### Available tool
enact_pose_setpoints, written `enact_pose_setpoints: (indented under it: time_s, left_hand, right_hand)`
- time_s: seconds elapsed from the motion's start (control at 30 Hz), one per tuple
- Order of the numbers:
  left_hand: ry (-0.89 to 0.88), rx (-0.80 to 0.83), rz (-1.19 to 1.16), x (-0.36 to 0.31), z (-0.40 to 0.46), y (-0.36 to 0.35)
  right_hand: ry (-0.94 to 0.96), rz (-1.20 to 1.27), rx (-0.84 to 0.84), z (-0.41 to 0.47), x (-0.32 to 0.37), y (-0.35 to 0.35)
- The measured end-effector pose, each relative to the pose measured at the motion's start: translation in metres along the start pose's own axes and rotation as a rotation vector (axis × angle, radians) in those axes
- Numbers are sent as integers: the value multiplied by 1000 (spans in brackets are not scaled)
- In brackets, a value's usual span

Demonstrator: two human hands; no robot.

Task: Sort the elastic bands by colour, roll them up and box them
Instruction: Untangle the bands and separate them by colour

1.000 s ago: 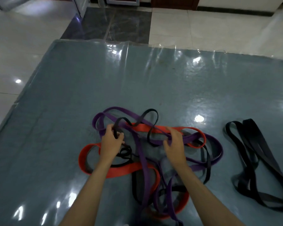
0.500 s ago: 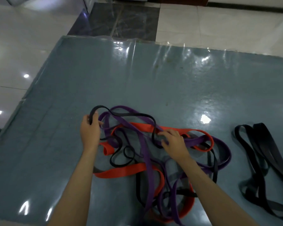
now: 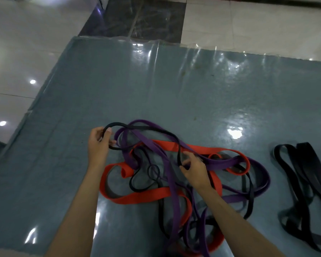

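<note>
A tangle of elastic bands lies in front of me on the grey table (image 3: 156, 89): purple bands (image 3: 152, 145), orange-red bands (image 3: 143, 196) and thin black bands (image 3: 150, 127). My left hand (image 3: 98, 143) grips the left end of a thin black band, lifted at the tangle's left edge. My right hand (image 3: 194, 167) pinches the same black band where it dips into the middle of the pile. Between the hands the band runs in an arc over the purple ones.
A separate heap of wide black bands (image 3: 304, 182) lies on the table to the right. The table is covered with shiny clear plastic. Tiled floor (image 3: 17, 52) shows beyond the left and far edges. No box is in view.
My left hand has pulled the thin black band out to the left of the tangle. My right hand has shifted onto that band in the middle of the pile.
</note>
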State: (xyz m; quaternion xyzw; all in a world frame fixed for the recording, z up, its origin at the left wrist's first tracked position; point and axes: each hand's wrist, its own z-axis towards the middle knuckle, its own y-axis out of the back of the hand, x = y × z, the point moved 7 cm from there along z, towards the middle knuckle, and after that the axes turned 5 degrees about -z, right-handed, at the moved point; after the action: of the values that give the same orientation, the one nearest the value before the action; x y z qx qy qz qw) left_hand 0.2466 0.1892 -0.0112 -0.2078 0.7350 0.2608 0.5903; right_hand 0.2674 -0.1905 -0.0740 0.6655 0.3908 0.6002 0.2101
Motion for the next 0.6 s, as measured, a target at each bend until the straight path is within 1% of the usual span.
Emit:
enact_pose_setpoints:
  time_s: [0.07, 0.13, 0.17, 0.23, 0.3, 0.43, 0.5, 0.6]
  left_hand:
    - [-36, 51, -18, -5, -5, -1]
    - [-43, 82, -41, -5, -9, 0]
    - [-30, 86, -79, -4, -11, 2]
    - [23, 85, -198, -2, -17, 5]
    - [74, 84, -291, -1, -23, 6]
    - [106, 109, -480, -2, -35, 5]
    - [119, 124, -585, -5, -42, 10]
    - [148, 108, -891, -13, -48, 26]
  right_hand:
    - [111, 3, 19, -6, 7, -2]
    - [295, -83, 18, -16, 19, -3]
    - [368, -124, 12, -22, 22, -4]
    - [440, -174, 7, -33, 22, -5]
    - [420, -238, 7, -41, 18, -8]
    - [244, -336, -10, -46, 6, -5]
    - [253, -389, -13, -48, 10, -4]
    - [255, -439, 4, -54, 9, -4]
